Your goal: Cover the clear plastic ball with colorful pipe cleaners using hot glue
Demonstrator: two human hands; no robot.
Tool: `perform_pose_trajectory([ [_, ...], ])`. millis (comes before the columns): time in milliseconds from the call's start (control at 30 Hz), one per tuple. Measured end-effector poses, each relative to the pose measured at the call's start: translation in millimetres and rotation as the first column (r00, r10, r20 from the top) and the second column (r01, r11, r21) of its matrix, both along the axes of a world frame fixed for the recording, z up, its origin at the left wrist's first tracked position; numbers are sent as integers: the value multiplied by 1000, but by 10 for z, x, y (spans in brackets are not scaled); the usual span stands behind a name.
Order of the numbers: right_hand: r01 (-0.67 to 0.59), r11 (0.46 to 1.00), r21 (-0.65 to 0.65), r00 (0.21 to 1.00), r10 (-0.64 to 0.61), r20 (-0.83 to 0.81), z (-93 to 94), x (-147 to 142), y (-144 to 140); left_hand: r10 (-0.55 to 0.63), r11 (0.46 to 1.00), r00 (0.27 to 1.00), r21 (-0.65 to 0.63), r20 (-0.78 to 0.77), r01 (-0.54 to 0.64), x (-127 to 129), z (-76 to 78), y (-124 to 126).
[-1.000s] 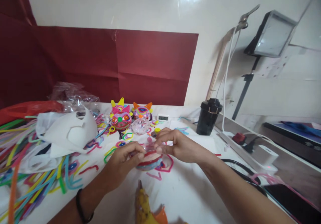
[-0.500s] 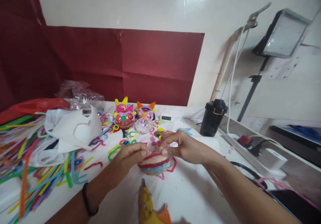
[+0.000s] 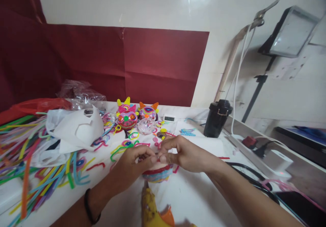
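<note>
Nearest the camera, a yellow and orange glue gun [image 3: 152, 210] lay on the white table [image 3: 193, 196], its nozzle pointing toward the hands. Just beyond it, the left hand [image 3: 131, 166] and the right hand [image 3: 182, 154] met over a round ornament wrapped in red, blue and pink strips [image 3: 158, 173]. Both hands were closed, fingertips pinched together on its upper surface; the ornament sat directly beneath them, its lower half visible and apparently raised slightly off the table, though the view did not settle this. A dark band [image 3: 89, 210] circled the left wrist.

To the left, a heap of coloured strips [image 3: 30, 166] spread across the table, with a white plastic bag [image 3: 73, 128] lying on it. Loose curled pieces lay between the heap and the hands.

Farther back stood two finished ornaments with pointed ears [image 3: 136, 113], a clear faceted ball [image 3: 145, 126] just in front of them, and a small digital clock [image 3: 169, 118] beside. A black lidded cup [image 3: 215, 118] stood to the right, near a power strip [image 3: 254, 152] with plugs. A dark red sheet [image 3: 127, 64] covered the wall behind.
</note>
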State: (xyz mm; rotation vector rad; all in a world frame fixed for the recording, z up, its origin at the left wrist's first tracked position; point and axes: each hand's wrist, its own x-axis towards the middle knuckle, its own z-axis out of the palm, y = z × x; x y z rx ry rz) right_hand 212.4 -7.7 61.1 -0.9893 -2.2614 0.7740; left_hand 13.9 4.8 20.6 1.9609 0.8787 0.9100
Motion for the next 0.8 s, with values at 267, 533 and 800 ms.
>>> perform_pose_trajectory([
  [267, 40, 999, 33, 999, -38, -36, -3, -20, -22, 0, 993, 996, -118, 94, 11, -6, -24, 22],
  [533, -3, 999, 48, 1000, 3, -16, 119, 85, -72, 44, 984, 992, -177, 114, -24, 12, -15, 11],
  [800, 10, 961, 276, 997, -30, 66, 117, 49, -68, 79, 984, 993, -169, 93, -62, 29, 38, 4],
])
